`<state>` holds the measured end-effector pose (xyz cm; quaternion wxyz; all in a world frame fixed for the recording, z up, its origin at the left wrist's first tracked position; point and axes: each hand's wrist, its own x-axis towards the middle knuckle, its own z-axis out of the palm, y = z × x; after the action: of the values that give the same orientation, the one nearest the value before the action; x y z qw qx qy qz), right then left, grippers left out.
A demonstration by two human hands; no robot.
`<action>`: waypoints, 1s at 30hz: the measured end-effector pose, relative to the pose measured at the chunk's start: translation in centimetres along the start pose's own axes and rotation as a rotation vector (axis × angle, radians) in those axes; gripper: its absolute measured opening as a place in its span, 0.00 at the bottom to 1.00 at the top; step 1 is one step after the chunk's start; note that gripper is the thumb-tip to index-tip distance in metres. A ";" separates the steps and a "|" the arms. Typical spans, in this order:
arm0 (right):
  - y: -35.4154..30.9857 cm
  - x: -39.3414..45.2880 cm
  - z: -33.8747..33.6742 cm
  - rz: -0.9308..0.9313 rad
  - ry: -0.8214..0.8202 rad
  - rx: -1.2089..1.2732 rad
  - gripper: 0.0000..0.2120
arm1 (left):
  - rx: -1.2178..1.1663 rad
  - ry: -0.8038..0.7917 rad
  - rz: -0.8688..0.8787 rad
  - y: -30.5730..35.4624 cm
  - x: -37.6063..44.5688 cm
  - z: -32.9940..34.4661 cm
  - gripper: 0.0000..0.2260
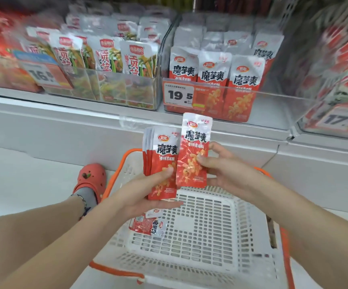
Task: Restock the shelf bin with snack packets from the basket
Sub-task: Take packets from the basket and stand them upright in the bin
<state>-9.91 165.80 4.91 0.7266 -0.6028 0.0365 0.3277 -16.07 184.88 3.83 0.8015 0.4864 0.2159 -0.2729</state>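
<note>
white slotted plastic basket with orange rim and handles [200,236] sits nearest, on the floor, and it's almost drained: only a small heap of red-and-silver foil snack packets [148,225] left against its left wall, count unclear, looks like two or three. above the basket's far edge, left hand [148,192] grips a fanned stack of matching packets [161,159] upright, thumb across the front, fingers behind; looks like four, edges overlap so not certain. right hand [225,170] pinches a single red-and-silver packet [192,151] just beside that stack, thumb on the front, touching or overlapping its right edge; can't tell if it's being added or squared up. further back on the shelf, clear acrylic bin with a 19.5 price tag [210,101] already holds rows of the same packets standing, front row full across, right rear looks looser. judgement: late stage. remaining: load the handful in hand into the bin, then the heap in the basket. red clog [90,176] on the floor at the basket's left.
</note>
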 end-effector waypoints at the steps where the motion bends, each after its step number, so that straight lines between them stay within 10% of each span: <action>1: -0.2 -0.8 0.6 -0.015 -0.010 -0.038 0.10 | -0.036 -0.035 -0.001 0.1 -0.3 0.4 0.17; 10: 1.7 -1.3 2.2 -0.290 0.293 -0.765 0.18 | -0.001 -0.145 -0.033 0.2 0.1 2.4 0.13; 17: 0.7 -1.3 1.8 -0.001 -0.102 -0.139 0.19 | 0.055 -0.293 -0.126 -1.0 0.7 2.7 0.14; 26: -1.4 -1.2 1.0 -0.236 0.018 -0.190 0.20 | -0.166 -0.308 -0.027 0.0 1.3 3.1 0.17; 30: -7.6 -2.3 -2.4 -0.455 0.193 -0.092 0.26 | 0.365 -0.054 0.301 2.7 2.3 3.4 0.17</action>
<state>-6.96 162.23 11.81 0.7466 -0.6564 -0.0460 0.0979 -12.28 182.33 5.71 0.7373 0.6425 0.0666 -0.1978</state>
